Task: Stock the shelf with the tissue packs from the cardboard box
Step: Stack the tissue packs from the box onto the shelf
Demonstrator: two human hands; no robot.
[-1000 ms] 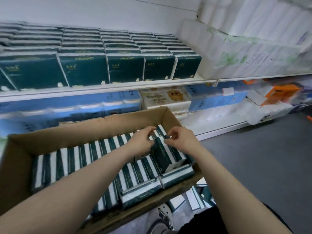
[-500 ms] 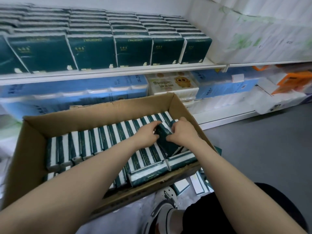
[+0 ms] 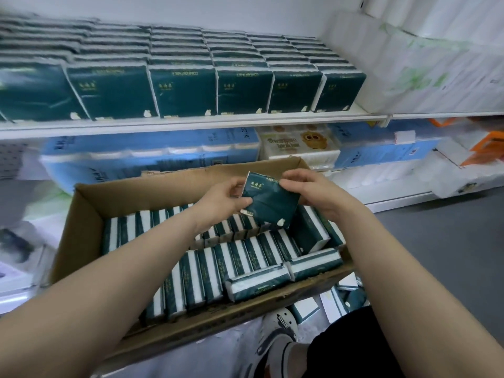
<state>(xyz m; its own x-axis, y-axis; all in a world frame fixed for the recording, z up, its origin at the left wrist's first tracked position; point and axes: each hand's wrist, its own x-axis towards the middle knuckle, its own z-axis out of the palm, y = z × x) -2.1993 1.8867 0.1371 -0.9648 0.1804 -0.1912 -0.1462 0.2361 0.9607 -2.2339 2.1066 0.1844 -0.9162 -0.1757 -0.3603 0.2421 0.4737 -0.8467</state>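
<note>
A dark green tissue pack (image 3: pixel 270 200) hangs above the right end of the open cardboard box (image 3: pixel 84 214). My left hand (image 3: pixel 221 200) grips its left edge and my right hand (image 3: pixel 311 192) grips its top right corner. Several more green-and-white packs (image 3: pixel 218 263) stand on edge in rows inside the box; a gap shows at the far right. The white shelf (image 3: pixel 191 124) above carries rows of the same green packs (image 3: pixel 180 88) standing upright, front faces outward.
Blue tissue bundles (image 3: pixel 152 151) and a cream pack (image 3: pixel 300 145) fill the lower shelf behind the box. White roll packs (image 3: pixel 436 64) sit at upper right. Grey floor lies to the right. A shoe (image 3: pixel 281 336) and loose packs lie under the box's near edge.
Both hands pulled one pack out of the box's right end and lifted it above the rows. The camera tipped upward, so the green shelf shows more fully.
</note>
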